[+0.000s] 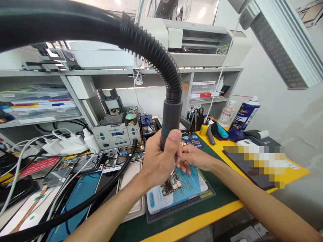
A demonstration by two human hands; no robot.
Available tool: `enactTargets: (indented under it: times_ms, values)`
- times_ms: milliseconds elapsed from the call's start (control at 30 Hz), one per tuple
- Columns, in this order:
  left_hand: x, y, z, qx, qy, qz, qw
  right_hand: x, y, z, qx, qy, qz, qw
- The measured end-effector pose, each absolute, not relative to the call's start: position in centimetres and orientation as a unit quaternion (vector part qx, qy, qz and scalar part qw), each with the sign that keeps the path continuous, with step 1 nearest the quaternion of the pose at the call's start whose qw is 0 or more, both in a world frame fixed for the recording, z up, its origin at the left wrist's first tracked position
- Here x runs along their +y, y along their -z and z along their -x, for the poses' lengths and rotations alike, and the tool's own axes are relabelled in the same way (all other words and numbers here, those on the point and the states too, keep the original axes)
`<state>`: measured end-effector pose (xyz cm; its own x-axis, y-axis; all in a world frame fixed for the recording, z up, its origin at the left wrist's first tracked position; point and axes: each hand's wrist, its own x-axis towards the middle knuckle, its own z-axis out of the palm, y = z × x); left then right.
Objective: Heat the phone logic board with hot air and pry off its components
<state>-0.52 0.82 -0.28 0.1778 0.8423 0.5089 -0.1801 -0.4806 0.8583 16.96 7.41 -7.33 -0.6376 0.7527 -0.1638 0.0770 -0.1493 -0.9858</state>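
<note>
My left hand (157, 163) is wrapped around the dark grey hot air gun (172, 116), which stands upright with its spring-sleeved hose arching up to the left. Its nozzle end is hidden behind my fingers. Just right of it, my right hand (194, 158) is closed in a pinch; a small gold-coloured tip shows by its fingers, but what it holds is mostly hidden. Below both hands lies a phone circuit board (174, 185) on a blue and white pad (185, 198). The pad rests on a dark perforated tray (174, 213).
A soldering station (117, 134) stands behind to the left. Phones, including a blue one (78, 193), and cables crowd the left side. A black hose (101, 195) crosses them. At the right are a blue spray can (244, 114), a clear bottle (227, 112) and a dark tablet-like panel (248, 169).
</note>
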Motion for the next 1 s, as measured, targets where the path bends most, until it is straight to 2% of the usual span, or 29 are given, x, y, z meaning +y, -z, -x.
enactTargets:
  times_ms: [300,700,1000]
  values:
    - [0.89,0.09,0.93,0.264,-0.598,-0.629,0.421,7.38,7.32,-17.15,-0.609,-0.669,0.348,0.248]
    - [0.59,0.01,0.36,0.230,-0.577,-0.622,0.477,7.30,7.11,-16.81,-0.606,-0.673,0.346,0.245]
    - [0.48,-0.01,0.72,0.257,-0.575,-0.628,0.457,7.39,7.27,-16.88,-0.614,-0.662,0.355,0.243]
